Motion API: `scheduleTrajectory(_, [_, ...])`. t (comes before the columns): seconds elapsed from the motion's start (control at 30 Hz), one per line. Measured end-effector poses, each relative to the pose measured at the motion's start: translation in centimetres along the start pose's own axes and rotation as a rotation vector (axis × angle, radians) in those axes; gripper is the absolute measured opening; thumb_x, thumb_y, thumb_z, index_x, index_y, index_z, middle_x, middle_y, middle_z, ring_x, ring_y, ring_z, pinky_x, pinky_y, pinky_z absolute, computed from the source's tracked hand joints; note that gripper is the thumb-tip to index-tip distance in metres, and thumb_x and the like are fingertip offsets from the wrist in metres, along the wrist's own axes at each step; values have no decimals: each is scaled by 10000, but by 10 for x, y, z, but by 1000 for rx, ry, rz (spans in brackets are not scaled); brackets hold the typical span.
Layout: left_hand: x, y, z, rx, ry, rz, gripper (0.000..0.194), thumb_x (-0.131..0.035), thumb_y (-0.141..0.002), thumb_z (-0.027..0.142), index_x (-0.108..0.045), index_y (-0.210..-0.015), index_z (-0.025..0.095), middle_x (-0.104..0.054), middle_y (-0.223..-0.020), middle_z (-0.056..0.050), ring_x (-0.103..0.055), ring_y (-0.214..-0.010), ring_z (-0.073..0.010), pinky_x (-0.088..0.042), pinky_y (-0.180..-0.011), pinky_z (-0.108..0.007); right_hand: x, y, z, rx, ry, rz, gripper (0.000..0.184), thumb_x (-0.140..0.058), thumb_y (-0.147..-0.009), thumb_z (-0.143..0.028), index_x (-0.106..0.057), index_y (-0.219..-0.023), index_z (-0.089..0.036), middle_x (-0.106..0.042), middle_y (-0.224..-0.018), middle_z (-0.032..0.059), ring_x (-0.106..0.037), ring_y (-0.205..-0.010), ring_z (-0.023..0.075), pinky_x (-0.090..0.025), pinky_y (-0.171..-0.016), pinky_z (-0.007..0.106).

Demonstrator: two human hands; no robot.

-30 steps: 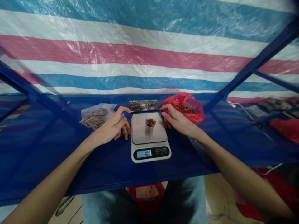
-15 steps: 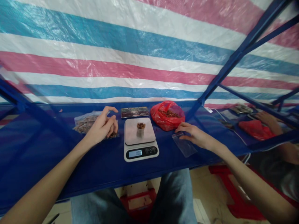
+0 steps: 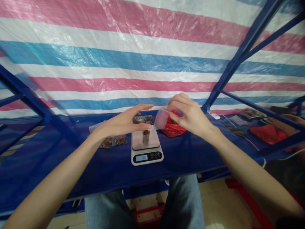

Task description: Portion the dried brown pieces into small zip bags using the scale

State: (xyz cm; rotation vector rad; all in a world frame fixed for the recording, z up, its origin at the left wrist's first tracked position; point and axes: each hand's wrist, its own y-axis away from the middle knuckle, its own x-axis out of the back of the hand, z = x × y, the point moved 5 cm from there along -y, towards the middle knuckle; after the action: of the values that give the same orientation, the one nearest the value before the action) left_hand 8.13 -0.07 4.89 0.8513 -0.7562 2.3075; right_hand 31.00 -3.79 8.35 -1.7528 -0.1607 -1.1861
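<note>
My right hand (image 3: 189,113) pinches a small clear zip bag (image 3: 161,119), raised in front of the red plastic bag (image 3: 172,128), which holds brown pieces. Over the back of the scale, my left hand (image 3: 126,121) is spread, thumb and fingers apart, with nothing in it. On the plate of the white digital scale (image 3: 145,143) stands a small metal cup (image 3: 146,138) heaped with brown pieces (image 3: 146,132). The lit display seems to show 100; a decimal point is hard to make out. Filled clear bags (image 3: 119,140) lie left of the scale, partly under my left arm.
A phone (image 3: 143,119) lies behind the scale. Blue frame bars (image 3: 221,73) rise at both sides before a striped sheet (image 3: 119,73). To the right are a white cable (image 3: 249,141), another red bag (image 3: 268,133) and a co-worker's hand (image 3: 281,125).
My right hand has lifted the clear zip bag off the table and brought it left and up. My left hand has moved right from the filled bags, its fingers now spread.
</note>
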Motion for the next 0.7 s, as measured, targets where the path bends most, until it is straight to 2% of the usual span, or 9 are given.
scheduleTrajectory(0.07, [1, -17, 12, -35, -34, 18, 682, -766, -923, 475, -551, -1538, 274, -609, -1557, -102, -658, -1299, -295, -533, -1090, -414, -7, -27, -14, 88, 23, -4, 201, -526, -1056, -216, -685, -934, -201, -693, -992, 109, -625, -987, 279, -502, -884, 423])
scheduleTrajectory(0.1, [2, -25, 15, -67, -43, 24, 576, -722, -952, 439, -599, -1482, 250, -668, -1481, -101, -685, -1242, -284, -534, -1086, -421, -12, -37, -17, 112, 20, -4, 206, -524, -1060, -220, -690, -940, -195, -698, -983, 106, -625, -978, 273, -496, -874, 413])
scheduleTrajectory(0.17, [5, -35, 11, -107, -48, 20, 346, -578, -1023, 364, -704, -1306, 209, -762, -1295, -89, -724, -1119, -255, -550, -1048, -417, -22, -52, -16, 127, -12, 9, 208, -541, -1067, -238, -700, -944, -184, -711, -951, 100, -634, -942, 256, -485, -836, 385])
scheduleTrajectory(0.27, [14, -40, -4, -118, -127, 59, 313, -455, -1026, 252, -747, -1111, 177, -795, -1161, -86, -728, -1080, -243, -551, -1036, -412, -33, -64, -7, 120, -90, 29, 184, -596, -1055, -253, -712, -939, -169, -741, -925, 94, -658, -882, 228, -473, -791, 352])
scheduleTrajectory(0.37, [23, -34, -13, -108, -160, 143, 321, -470, -978, 200, -717, -1181, 167, -778, -1233, -93, -708, -1162, -248, -534, -1071, -410, -41, -68, -3, 128, -163, 36, 122, -631, -1026, -224, -724, -965, -176, -763, -912, 69, -671, -837, 200, -473, -773, 328])
scheduleTrajectory(0.43, [23, -30, -16, -86, -144, 152, 328, -507, -957, 201, -698, -1224, 175, -771, -1249, -87, -703, -1184, -251, -535, -1066, -400, -46, -67, -3, 144, -214, 34, 107, -631, -1014, -199, -736, -994, -186, -772, -919, 59, -681, -834, 190, -483, -769, 318])
scheduleTrajectory(0.57, [17, -27, -22, -46, -178, 142, 281, -520, -951, 207, -698, -1167, 178, -775, -1187, -88, -712, -1125, -251, -538, -1023, -412, -61, -68, -3, 196, -269, -32, 196, -589, -1023, -165, -766, -1093, -213, -798, -1021, 62, -716, -915, 198, -515, -829, 332])
scheduleTrajectory(0.7, [17, -30, -31, -22, -281, 216, 240, -545, -932, 202, -684, -1126, 176, -765, -1132, -88, -706, -1031, -244, -536, -960, -418, -76, -74, 5, 191, -265, -91, 236, -587, -1002, -115, -772, -1106, -217, -807, -1078, 63, -734, -944, 211, -530, -865, 347])
